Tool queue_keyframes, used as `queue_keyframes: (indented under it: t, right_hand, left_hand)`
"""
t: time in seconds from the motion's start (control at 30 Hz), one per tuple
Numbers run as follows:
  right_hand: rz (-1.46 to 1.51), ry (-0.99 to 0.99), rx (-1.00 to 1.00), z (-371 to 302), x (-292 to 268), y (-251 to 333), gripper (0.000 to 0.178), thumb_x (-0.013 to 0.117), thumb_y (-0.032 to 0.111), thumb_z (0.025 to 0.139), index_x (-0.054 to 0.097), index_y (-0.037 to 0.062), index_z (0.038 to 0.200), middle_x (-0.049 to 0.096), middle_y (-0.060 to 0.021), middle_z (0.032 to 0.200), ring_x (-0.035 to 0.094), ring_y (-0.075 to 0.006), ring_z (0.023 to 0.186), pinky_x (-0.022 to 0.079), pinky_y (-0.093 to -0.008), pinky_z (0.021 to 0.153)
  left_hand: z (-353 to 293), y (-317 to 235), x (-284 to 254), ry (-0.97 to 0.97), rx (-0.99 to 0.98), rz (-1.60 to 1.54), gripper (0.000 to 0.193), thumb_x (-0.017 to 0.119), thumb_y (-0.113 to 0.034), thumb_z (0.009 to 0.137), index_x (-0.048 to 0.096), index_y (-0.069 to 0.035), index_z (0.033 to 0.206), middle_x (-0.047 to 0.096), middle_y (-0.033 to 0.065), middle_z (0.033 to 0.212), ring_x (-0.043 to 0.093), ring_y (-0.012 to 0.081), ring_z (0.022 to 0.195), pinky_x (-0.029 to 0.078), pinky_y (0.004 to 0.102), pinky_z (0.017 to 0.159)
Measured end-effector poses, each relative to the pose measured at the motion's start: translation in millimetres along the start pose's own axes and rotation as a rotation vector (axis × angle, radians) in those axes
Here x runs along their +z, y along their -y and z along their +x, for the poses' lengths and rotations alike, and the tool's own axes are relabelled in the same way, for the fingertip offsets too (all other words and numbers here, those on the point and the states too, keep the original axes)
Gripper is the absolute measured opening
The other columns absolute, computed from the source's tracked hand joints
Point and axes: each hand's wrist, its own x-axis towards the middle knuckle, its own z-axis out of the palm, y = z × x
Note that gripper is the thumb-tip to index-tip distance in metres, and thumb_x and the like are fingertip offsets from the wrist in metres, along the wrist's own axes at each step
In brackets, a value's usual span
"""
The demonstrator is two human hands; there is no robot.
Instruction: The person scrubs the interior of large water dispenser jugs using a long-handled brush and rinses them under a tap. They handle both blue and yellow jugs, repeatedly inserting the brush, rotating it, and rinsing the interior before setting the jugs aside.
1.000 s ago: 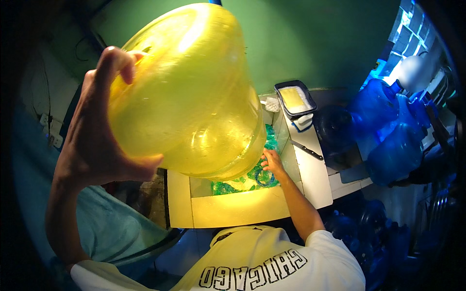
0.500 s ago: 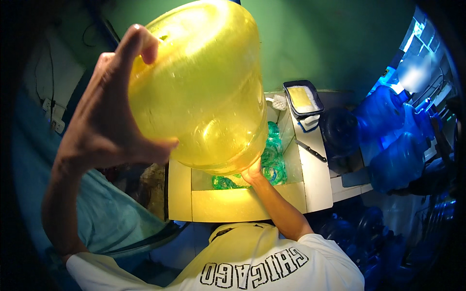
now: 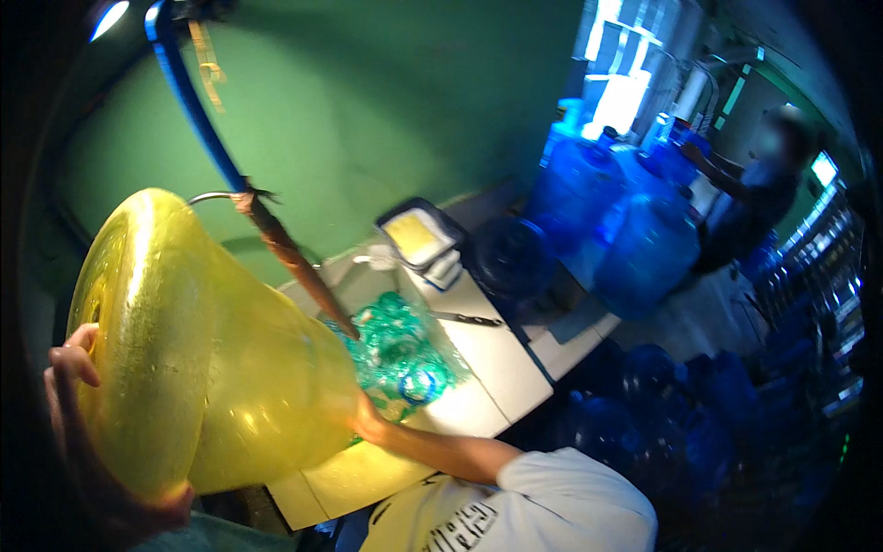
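Observation:
A large translucent yellow water jug [image 3: 248, 368] lies tilted on its side in the air, its broad base toward the left. My left hand [image 3: 87, 446] is closed around the rim of that base, fingers hooked over the end and thumb along the underside. At the narrower end, my right hand [image 3: 370, 423] grips the jug; some of its fingers are hidden behind it. Beyond that end, crumpled green clear plastic pieces [image 3: 395, 336] fill the tiled basin [image 3: 322, 478]. A blue pipe [image 3: 189, 97] with a brown wrapped end [image 3: 290, 258] slants down toward the basin.
On the right ledge sit a dark tub [image 3: 418, 230] with a yellow sponge, a white brush [image 3: 377, 257] and a black-handled knife [image 3: 464, 318]. Several blue water jugs [image 3: 644, 253] stand farther right, where another person [image 3: 759, 189] works. More jugs [image 3: 635, 414] lie in shadow below.
The jug has swung down and left, tipping further onto its side, with both hands moving along. My view has turned right, bringing the blue pipe and the other person into sight.

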Motion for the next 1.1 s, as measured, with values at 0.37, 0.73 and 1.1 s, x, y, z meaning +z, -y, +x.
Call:
queue_keyframes:
  t: [0.37, 0.73, 1.1]
  right_hand:
    - [-0.121, -0.085, 0.184, 9.3, 12.1, -24.3, 0.06, 0.036, 0.048, 0.104, 0.038, 0.0099, 0.15, 0.044, -0.0094, 0.151, 0.046, -0.0243, 0.137, 0.042, -0.0468, 0.11]
    - [-0.017, -0.093, 0.233, 31.2, -13.2, -11.7, 0.066, 0.037, 0.056, 0.102, 0.034, 0.0131, 0.152, 0.043, -0.0071, 0.151, 0.042, -0.0257, 0.139, 0.038, -0.0466, 0.112]
    - [0.177, 0.051, 0.229, 27.5, -36.5, 0.4, 0.068, 0.053, 0.057, 0.095, 0.046, 0.0101, 0.144, 0.056, -0.0106, 0.138, 0.056, -0.0285, 0.124, 0.044, -0.049, 0.106]
  left_hand:
    - [-25.6, 10.7, 6.9, 0.004, -0.081, -0.069, 0.09, 0.088, -0.033, 0.055, 0.037, -0.006, 0.125, 0.044, 0.0104, 0.118, 0.051, 0.0227, 0.112, 0.043, 0.0373, 0.096]
    - [-33.1, 21.8, 16.3, -0.014, -0.14, -0.106, 0.09, 0.087, -0.036, 0.057, 0.037, -0.006, 0.126, 0.041, 0.0111, 0.122, 0.051, 0.0239, 0.114, 0.042, 0.0391, 0.097]
    - [-40.6, 25.9, 22.6, -0.048, -0.151, -0.12, 0.09, 0.086, -0.039, 0.059, 0.038, -0.007, 0.127, 0.038, 0.0117, 0.126, 0.05, 0.0252, 0.116, 0.041, 0.0408, 0.098]
